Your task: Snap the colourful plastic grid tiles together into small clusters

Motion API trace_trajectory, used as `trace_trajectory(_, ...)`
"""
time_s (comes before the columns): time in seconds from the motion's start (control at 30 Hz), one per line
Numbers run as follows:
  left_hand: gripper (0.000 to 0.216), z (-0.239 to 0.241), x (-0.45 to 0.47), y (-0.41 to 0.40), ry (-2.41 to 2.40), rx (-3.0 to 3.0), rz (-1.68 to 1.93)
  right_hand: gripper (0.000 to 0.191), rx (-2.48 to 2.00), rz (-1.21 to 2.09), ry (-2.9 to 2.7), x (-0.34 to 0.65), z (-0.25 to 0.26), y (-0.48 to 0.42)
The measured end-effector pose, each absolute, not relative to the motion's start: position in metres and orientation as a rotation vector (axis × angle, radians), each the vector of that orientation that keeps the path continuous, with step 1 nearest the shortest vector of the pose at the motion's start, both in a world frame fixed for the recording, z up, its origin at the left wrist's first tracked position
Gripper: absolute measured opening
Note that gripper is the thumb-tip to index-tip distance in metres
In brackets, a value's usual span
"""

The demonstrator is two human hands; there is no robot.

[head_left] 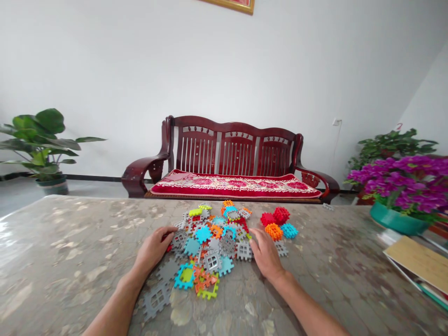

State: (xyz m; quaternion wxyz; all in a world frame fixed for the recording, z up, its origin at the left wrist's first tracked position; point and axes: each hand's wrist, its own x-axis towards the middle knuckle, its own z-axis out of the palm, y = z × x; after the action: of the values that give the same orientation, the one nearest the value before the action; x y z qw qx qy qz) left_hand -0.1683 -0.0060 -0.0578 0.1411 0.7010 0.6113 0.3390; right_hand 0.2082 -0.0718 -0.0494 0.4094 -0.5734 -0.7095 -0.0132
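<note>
A loose pile of flat plastic interlocking building tiles in grey, blue, orange, red and green lies between my hands on the table. At its left edge is my left hand (159, 242), fingers stretched towards a dark grey tile (179, 238); a bit of red shows beneath the hand. My right hand (265, 252) rests at the right edge with fingers apart, close to a grey window tile (244, 251). Neither hand visibly grips a tile. Nearer to me are a blue frame tile (184, 276) and a large grey window tile (156, 301).
Beyond my right hand sit several assembled blocks, including an orange block (273, 231) and a blue block (290, 230). Purple flowers (402, 182) in a teal pot and a cardboard-coloured folder (420, 261) stand at the right. A wooden bench (234, 135) is behind the table (87, 238).
</note>
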Motion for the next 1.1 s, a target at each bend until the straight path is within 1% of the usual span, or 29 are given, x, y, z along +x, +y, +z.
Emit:
trace_trajectory(0.17,0.036,-0.055,-0.167,-0.008,1.757,1.999,0.978,0.031,-1.556,0.021,-1.751,0.184,-0.047,-0.044)
trace_trajectory(0.37,0.034,-0.054,-0.165,-0.010,1.763,1.969,0.977,0.030,-1.367,0.172,-1.797,0.156,-0.041,-0.055)
trace_trajectory(0.47,0.034,-0.054,-0.166,-0.009,1.775,1.973,0.974,0.030,-1.341,0.167,-1.795,0.156,-0.037,-0.047)
trace_trajectory(0.53,0.034,-0.054,-0.166,-0.009,1.784,1.980,0.977,0.037,-1.392,0.094,-1.764,0.163,-0.035,-0.032)
trace_trajectory(0.6,0.034,-0.053,-0.165,-0.010,1.791,1.984,0.980,0.047,-1.466,0.009,-1.761,0.170,-0.035,-0.014)
trace_trajectory(0.67,0.033,-0.052,-0.165,-0.010,1.797,1.983,0.976,0.057,-1.515,-0.037,-1.826,0.176,-0.036,0.002)
trace_trajectory(0.73,0.033,-0.052,-0.164,-0.011,1.800,1.981,0.970,0.062,-1.534,-0.055,-1.928,0.179,-0.038,0.014)
trace_trajectory(0.8,0.033,-0.052,-0.164,-0.011,1.792,1.986,0.978,0.058,-1.548,-0.046,-2.025,0.180,-0.039,0.021)
trace_trajectory(0.93,0.031,-0.053,-0.164,-0.012,1.777,1.994,1.008,0.043,-1.539,0.017,-2.114,0.183,-0.039,0.019)
trace_trajectory(1.1,0.033,-0.054,-0.163,-0.013,1.780,1.978,0.999,0.043,-1.566,-0.031,-2.079,0.189,-0.038,0.001)
